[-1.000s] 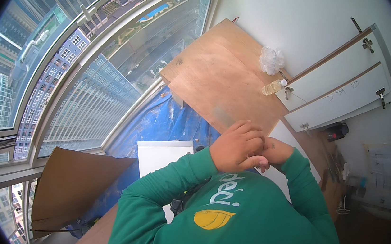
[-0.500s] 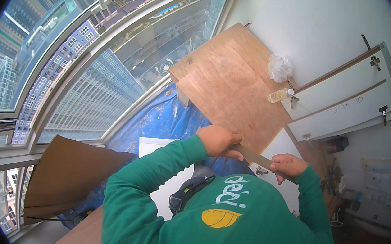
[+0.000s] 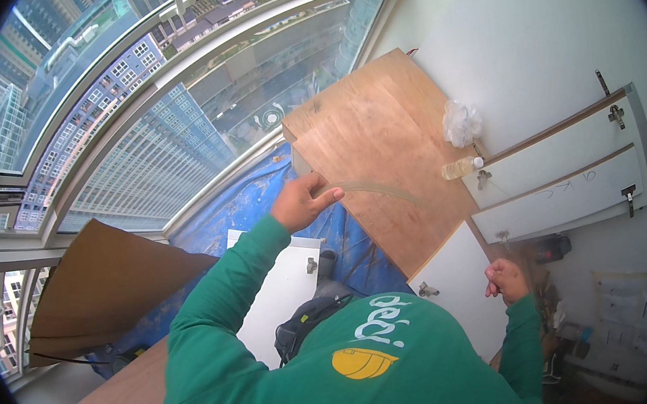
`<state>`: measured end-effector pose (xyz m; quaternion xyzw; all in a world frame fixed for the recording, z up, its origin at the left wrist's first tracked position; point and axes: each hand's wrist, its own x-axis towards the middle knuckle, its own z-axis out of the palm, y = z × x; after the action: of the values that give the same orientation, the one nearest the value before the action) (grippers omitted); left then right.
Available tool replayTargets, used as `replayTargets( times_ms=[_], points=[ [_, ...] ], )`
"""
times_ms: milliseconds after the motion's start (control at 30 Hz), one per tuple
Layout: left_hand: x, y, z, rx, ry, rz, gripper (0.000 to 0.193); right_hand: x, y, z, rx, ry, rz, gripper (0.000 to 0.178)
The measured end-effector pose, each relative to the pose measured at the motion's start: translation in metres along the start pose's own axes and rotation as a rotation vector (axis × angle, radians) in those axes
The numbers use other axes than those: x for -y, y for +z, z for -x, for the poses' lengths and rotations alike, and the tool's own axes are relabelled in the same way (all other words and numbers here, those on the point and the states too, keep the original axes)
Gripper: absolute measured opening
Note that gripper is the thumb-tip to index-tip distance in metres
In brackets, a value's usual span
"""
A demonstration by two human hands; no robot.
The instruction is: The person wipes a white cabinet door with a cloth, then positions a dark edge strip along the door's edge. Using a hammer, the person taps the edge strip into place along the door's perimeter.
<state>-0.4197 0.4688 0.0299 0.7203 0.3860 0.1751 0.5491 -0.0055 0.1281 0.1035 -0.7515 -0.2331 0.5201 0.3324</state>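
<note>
My left hand (image 3: 301,201) is raised over the blue tarp (image 3: 249,203), with its fingers pinched on the end of a thin clear strip (image 3: 373,189). The strip runs blurred to the right across a brown wooden board (image 3: 371,130). Lower right, my right hand (image 3: 505,279) is closed in a fist beside a white panel with a hinge (image 3: 460,298). I cannot tell whether the strip reaches that hand. My green sleeves and chest fill the lower middle of the view.
White cabinet doors with hinges (image 3: 565,176) lean on the wall at right. Near the board's edge lie a plastic bottle (image 3: 462,167) and a crumpled clear bag (image 3: 461,121). Also here: another white panel (image 3: 281,285), brown cardboard (image 3: 103,280), a dark bag (image 3: 306,332), and a large window (image 3: 132,104) behind.
My hands were clasped together; they have since pulled apart, the left going up and left, the right down and right, with the clear strip drawn out between them.
</note>
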Motion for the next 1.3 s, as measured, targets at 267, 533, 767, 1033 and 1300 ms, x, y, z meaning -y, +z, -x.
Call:
replayTargets(
  times_ms=[267,533,767,1033,1300],
  points=[
    [-0.001,0.118,0.01,0.067,0.134,0.285,0.036,0.01,0.083,-0.006,0.095,0.021,0.036,0.054],
    [-0.086,0.199,0.015,0.342,0.404,-0.172,0.035,0.119,0.157,-0.03,-0.411,-0.405,-0.555,0.061],
    [-0.038,0.193,0.021,0.418,0.366,-0.218,0.032,0.159,0.058,-0.011,-0.698,-0.654,-0.768,0.049],
    [-0.023,0.155,-0.007,0.638,-0.07,0.107,0.056,0.12,0.044,0.015,-0.525,-0.447,0.102,0.022],
    [-0.085,0.188,0.006,0.534,0.067,0.922,0.065,0.103,0.168,-0.005,-0.237,-0.528,0.708,0.027]
  ],
)
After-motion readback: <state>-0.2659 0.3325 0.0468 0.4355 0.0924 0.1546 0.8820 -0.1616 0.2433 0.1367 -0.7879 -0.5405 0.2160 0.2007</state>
